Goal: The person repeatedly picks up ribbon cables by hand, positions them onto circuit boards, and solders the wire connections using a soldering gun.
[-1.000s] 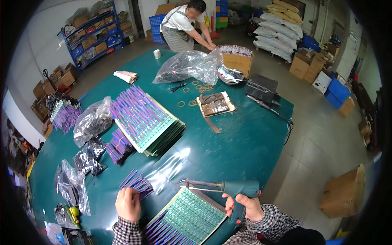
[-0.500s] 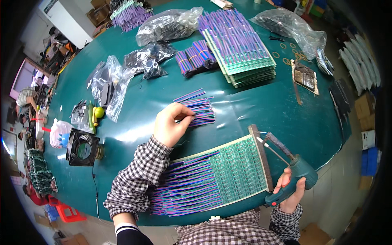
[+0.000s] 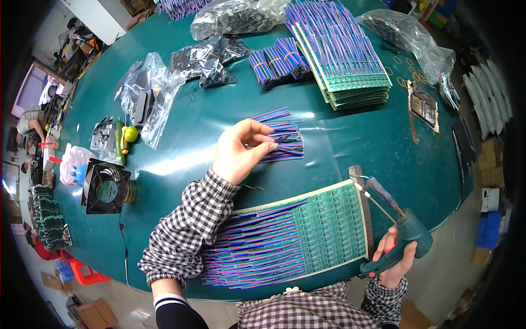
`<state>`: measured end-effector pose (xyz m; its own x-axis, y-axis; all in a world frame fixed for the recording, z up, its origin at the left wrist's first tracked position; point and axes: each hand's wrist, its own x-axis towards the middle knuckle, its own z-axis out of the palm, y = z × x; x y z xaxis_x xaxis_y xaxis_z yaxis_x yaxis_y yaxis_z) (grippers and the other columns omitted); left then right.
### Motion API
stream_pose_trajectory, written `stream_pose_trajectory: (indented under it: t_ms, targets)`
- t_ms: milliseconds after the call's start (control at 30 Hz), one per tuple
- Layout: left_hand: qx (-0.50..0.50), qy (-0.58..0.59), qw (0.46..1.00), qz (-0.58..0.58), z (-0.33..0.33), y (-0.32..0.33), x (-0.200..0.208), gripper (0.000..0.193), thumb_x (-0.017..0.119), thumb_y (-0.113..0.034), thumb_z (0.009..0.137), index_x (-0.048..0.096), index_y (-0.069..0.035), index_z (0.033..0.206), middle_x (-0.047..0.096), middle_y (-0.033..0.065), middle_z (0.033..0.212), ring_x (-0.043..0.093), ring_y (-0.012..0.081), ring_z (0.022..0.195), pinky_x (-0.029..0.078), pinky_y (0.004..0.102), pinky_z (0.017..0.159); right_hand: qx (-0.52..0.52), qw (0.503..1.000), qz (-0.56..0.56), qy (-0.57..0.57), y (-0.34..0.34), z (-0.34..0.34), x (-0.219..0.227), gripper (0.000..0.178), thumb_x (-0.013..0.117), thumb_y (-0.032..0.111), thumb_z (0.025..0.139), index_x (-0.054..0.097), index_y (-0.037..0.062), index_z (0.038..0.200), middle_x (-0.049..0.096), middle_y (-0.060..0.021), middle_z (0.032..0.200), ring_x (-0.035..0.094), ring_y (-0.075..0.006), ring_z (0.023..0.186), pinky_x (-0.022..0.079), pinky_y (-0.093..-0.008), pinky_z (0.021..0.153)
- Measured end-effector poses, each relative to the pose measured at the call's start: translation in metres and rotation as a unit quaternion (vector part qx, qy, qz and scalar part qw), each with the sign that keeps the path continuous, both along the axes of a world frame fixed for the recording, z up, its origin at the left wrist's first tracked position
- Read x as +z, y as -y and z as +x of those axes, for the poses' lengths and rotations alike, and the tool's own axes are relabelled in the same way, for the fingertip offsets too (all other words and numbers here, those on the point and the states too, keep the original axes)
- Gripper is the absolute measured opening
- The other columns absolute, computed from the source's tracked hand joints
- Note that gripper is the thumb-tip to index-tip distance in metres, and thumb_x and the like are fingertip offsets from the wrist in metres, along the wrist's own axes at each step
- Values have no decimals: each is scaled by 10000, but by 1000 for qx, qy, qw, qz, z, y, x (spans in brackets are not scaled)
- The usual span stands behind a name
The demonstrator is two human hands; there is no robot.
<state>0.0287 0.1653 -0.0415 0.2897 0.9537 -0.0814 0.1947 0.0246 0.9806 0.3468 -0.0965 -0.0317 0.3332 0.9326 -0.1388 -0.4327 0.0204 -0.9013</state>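
My left hand (image 3: 241, 148) reaches over a small pile of loose blue-and-purple ribbon wires (image 3: 293, 131), thumb and forefinger pinched on a wire at the pile's near side. In my right hand (image 3: 399, 257) is a green soldering gun (image 3: 415, 234), its tip pointing up and left toward a brown bar (image 3: 361, 211). That bar lies along the right edge of a green circuit board panel (image 3: 331, 227). Rows of ribbon wires (image 3: 255, 249) extend leftward from the panel, partly under my left sleeve.
Behind the loose pile stand rubber-banded wire bundles (image 3: 278, 61) and stacked wired panels (image 3: 356, 82). Plastic bags (image 3: 238, 19) lie farther back. On the left is a black fan (image 3: 108, 187) with a cord; at right, a soldering-tip cleaning pad (image 3: 423, 107) and rubber bands (image 3: 417, 75).
The view has shifted, so most table items appear slightly higher. My left hand stays at the loose wires, fingertips now pinching a dark wire. My right hand keeps holding the soldering gun.
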Motion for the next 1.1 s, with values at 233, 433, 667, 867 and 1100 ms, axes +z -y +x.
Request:
stream_pose_trajectory:
  t_ms: [233, 433, 667, 867, 1100]
  targets:
    - [14, 46, 999, -13, -4, 1, -3, 163, 737, 43, 929, 699, 53, 1087, 761, 119, 1027, 745, 157, 944, 591, 249, 858, 7, 1000, -6, 9, 2, -5, 5, 744, 581, 599, 1007, 531, -98, 1262, 592, -61, 849, 629, -192, 772, 593, -305, 533]
    - [-17, -110, 975, 192, -3, 40, 38, 203, 717, 1, 951, 723, 1, 1154, 686, 55, 1053, 652, 96, 922, 541, 231, 755, -3, 998, 1, 68, 0, -6, 7, 723, 513, 613, 1035, 541, -87, 1213, 551, -55, 807, 559, -153, 627, 522, -255, 455]
    - [-91, -114, 980, 137, 14, 110, 47, 181, 740, -2, 903, 729, -5, 1083, 680, 75, 950, 656, 166, 826, 524, 283, 723, 46, 998, -22, 43, 8, 2, 10, 831, 597, 649, 972, 520, -107, 1308, 619, -91, 944, 656, -246, 876, 601, -311, 589]
    - [-143, -187, 929, 284, 30, 127, 13, 303, 736, 43, 795, 732, 3, 1095, 649, 121, 1002, 661, 271, 852, 558, 362, 738, 40, 998, -32, 40, 18, 0, 16, 839, 642, 615, 963, 506, -123, 1339, 662, -121, 1013, 679, -281, 953, 653, -338, 647]
    - [-146, -313, 822, 452, 37, 122, 16, 362, 695, -91, 765, 711, 27, 1106, 627, 84, 997, 656, 211, 864, 572, 326, 702, 62, 993, -32, 97, 27, -1, 16, 844, 574, 598, 1006, 471, -154, 1375, 642, -139, 1064, 675, -290, 1039, 666, -302, 640]
